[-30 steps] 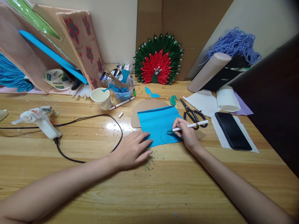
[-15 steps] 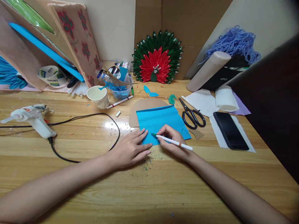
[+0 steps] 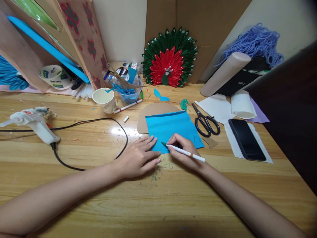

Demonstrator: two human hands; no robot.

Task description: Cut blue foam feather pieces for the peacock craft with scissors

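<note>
A blue sheet (image 3: 170, 127) lies on the table, its far edge folded and overlapping a tan cardboard piece (image 3: 145, 122) with a rounded edge. My left hand (image 3: 141, 155) rests flat on the sheet's near left corner, fingers spread. In my right hand (image 3: 184, 150) is a white marker (image 3: 186, 152) with a green tip, pinched between thumb and fingers. The tip is at the blue sheet, though I cannot tell whether it touches. Green outlines show on the sheet near its right corner, partly behind my right hand.
Black-handled scissors (image 3: 205, 122) and a phone (image 3: 247, 139) lie to the right. On the left is a glue gun (image 3: 37, 124) with a looping cable. Behind stand a paper cup (image 3: 105, 100), a tub of scraps (image 3: 130, 94) and a red-green feathered peacock (image 3: 169, 62).
The camera view has shifted slightly. More of the green outline shows near the sheet's right corner. Both hands keep nearly the same place and hold on the sheet and marker.
</note>
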